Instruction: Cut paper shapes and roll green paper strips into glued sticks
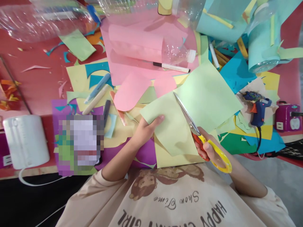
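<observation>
Red table [23, 56] strewn with coloured paper [132, 91]: at frame centre, the left hand [147, 128] pinches a green sheet [171, 132], and right of centre, the right hand [208, 148] clasps scissors [193, 126].

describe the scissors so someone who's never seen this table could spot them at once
On the cluttered red table, find the pale green paper sheet in the left hand. Toward its right side, the right hand holds the steel-bladed scissors with yellow and red handles. Their shiny, pointed blades set them apart from the flat coloured papers around them.
</observation>
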Available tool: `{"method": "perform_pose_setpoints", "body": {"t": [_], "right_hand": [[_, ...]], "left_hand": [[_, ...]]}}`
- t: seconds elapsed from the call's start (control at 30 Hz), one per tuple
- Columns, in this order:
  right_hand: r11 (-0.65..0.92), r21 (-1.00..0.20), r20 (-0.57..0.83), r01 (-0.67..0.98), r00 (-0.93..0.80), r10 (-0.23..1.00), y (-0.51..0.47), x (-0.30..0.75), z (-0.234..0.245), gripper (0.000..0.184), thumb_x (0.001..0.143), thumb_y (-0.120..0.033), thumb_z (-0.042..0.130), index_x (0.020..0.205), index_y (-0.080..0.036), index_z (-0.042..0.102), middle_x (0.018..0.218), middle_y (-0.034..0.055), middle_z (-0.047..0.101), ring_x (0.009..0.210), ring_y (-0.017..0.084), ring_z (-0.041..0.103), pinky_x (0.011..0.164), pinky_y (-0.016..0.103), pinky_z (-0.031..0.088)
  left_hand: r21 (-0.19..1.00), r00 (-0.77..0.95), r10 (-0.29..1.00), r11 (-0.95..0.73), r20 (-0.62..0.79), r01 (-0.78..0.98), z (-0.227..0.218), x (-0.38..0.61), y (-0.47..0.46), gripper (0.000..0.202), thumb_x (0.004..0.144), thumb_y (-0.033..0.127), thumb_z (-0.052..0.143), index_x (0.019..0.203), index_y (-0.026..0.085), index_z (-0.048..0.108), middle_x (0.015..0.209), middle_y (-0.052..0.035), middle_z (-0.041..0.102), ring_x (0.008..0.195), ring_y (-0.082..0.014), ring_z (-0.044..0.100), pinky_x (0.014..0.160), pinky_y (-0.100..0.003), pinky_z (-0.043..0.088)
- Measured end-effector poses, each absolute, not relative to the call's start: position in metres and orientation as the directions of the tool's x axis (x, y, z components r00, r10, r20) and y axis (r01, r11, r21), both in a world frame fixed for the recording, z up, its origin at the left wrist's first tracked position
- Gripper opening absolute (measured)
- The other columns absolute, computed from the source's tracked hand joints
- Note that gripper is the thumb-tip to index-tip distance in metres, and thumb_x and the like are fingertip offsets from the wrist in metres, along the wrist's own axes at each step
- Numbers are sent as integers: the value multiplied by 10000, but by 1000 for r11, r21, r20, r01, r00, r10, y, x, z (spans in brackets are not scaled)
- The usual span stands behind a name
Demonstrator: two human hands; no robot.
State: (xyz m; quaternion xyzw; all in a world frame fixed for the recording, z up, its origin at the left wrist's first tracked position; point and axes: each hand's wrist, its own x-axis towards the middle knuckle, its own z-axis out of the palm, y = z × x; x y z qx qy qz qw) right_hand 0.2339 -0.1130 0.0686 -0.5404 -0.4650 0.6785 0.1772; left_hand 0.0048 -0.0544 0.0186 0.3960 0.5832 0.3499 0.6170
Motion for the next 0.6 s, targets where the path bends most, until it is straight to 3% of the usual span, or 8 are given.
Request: {"method": "perform_pose_setpoints", "body": {"t": [0.6], "right_hand": [[-533, -807, -590, 255, -321, 741, -114, 232, 65, 662, 693, -834, 422, 922, -213, 437, 573, -82, 353, 415, 53, 296, 382, 209, 287]], "left_hand": [[873, 60, 871, 487, -488, 31, 20, 4, -52, 504, 687, 508, 688, 1051, 159, 658, 1069, -85, 711, 1002, -257, 659, 830, -321, 562]]}}
